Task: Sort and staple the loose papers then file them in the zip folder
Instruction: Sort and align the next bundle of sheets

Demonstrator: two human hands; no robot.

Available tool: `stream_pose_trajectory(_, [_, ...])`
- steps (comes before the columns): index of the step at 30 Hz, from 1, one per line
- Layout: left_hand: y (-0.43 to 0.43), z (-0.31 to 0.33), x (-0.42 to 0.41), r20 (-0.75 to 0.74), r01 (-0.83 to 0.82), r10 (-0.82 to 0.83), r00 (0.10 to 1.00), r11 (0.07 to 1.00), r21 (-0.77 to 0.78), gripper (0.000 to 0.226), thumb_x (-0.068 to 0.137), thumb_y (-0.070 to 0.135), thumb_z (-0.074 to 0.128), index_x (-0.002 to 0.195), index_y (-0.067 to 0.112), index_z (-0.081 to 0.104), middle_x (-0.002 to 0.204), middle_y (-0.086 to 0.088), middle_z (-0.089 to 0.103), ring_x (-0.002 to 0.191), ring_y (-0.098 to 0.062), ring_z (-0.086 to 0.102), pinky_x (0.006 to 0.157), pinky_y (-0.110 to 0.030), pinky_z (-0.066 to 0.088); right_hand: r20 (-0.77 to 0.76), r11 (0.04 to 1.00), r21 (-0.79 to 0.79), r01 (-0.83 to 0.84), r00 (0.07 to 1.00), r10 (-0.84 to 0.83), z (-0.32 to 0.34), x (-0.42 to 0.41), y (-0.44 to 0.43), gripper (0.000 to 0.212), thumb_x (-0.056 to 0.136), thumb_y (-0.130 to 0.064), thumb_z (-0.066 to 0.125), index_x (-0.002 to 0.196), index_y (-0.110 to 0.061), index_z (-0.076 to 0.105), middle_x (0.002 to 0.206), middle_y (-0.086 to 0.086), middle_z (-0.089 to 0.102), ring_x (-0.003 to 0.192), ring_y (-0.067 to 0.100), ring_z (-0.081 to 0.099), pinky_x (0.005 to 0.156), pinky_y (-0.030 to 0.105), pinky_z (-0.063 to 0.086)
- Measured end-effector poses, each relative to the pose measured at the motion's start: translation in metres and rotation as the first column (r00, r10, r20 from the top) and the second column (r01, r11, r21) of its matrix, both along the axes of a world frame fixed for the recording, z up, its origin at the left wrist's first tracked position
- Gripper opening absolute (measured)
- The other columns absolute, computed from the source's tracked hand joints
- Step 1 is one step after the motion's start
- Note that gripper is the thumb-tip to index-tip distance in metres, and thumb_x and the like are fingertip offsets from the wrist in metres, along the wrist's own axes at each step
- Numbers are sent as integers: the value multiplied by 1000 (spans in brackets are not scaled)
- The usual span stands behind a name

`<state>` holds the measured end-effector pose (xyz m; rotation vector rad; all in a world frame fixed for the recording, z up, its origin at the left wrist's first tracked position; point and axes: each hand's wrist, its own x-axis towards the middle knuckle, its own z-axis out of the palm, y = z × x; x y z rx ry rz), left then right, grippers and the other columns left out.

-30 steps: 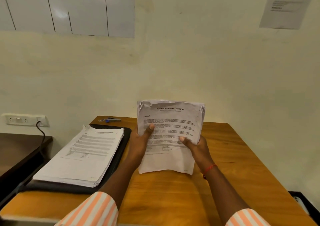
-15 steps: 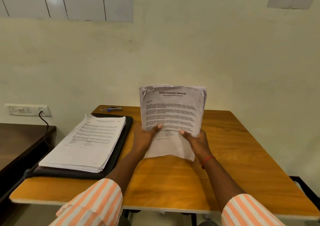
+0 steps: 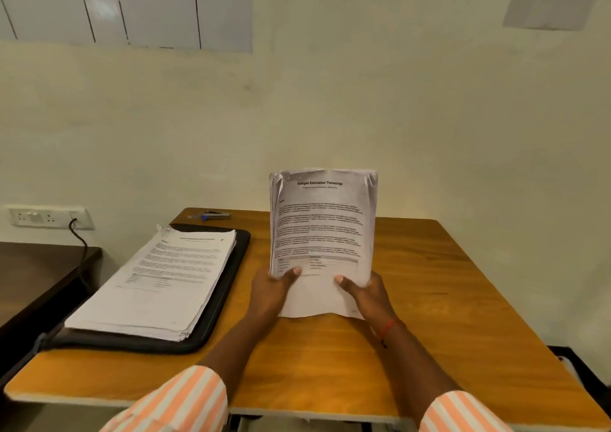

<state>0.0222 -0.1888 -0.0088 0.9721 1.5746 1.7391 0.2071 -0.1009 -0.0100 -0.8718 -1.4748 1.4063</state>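
The sheaf of papers [image 3: 322,233] stands upright on its bottom edge on the wooden table [image 3: 429,299] — left hand [image 3: 269,294] and right hand [image 3: 365,296] grip its lower corners, thumbs in front; another paper stack [image 3: 158,282] lies on the black zip folder [image 3: 228,286] — stapler [image 3: 211,215] behind

I have my left hand [image 3: 269,294] and right hand [image 3: 368,294] gripping the paper sheaf [image 3: 322,226] by its lower sides, thumbs across its front, forearms extended.
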Motion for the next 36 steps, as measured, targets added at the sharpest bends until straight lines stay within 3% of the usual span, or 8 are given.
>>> stream_pose_trajectory(3, [1,8,-10,-53,10,-15,998,997,-81,22,88,32,77,106,31,65,108,0,75,92,-16,74,78,-35,63,-1,998,9,-56,998,56,19,4,11,28,91,-23,73,118,-18,68,116,2,74,102,16,72,82,31,59])
stream_pose_trajectory(6, [-6,9,-13,82,134,-121,989,977,-167,25,87,22,79,108,23,65,106,-4,77,90,-21,76,78,-41,63,-11,999,25,-23,1000,23,43,8,30,34,97,-32,65,123,-10,63,115,6,74,104,25,72,89,44,59])
stream_pose_trajectory(9, [-17,12,-9,227,310,-262,938,927,-212,31,87,9,76,114,17,63,105,-3,78,90,-20,76,71,-36,62,83,996,73,45,995,-51,59,4,52,29,101,-30,58,124,-12,64,114,4,74,104,24,71,91,43,57])
stream_pose_trajectory(13, [-27,9,-13,249,382,-310,917,863,-332,42,85,15,80,122,21,62,108,0,78,99,-25,74,85,-45,61,219,987,149,55,972,-87,55,-5,57,30,104,-22,50,131,-14,58,122,1,68,111,22,65,95,39,53])
stream_pose_trajectory(16, [-34,18,-21,198,361,-304,932,839,-407,39,88,25,78,123,19,62,106,-1,77,95,-23,75,73,-38,61,203,990,129,64,975,-90,45,-9,51,33,104,-18,49,137,-14,53,128,4,65,114,23,62,99,42,51])
stream_pose_trajectory(22, [-12,59,-48,191,185,-128,973,928,-323,41,95,42,66,124,13,62,106,-7,77,96,-30,75,89,-50,60,123,997,-21,-72,990,74,23,-17,35,29,104,-20,52,132,-17,57,122,4,71,111,24,68,99,49,54])
stream_pose_trajectory(27, [11,76,-48,222,57,6,975,959,-276,27,104,39,52,105,13,60,95,-9,73,80,-24,72,58,-32,56,-11,992,-63,-112,994,111,23,-23,22,33,104,-15,52,136,-11,55,126,10,69,116,29,66,100,49,53])
stream_pose_trajectory(36, [15,64,-53,307,43,35,951,969,-244,29,104,37,53,116,13,62,101,-11,75,88,-30,74,66,-41,60,-25,989,-77,-123,992,121,23,-18,24,33,104,-13,51,136,-9,53,126,11,68,115,28,67,98,46,55])
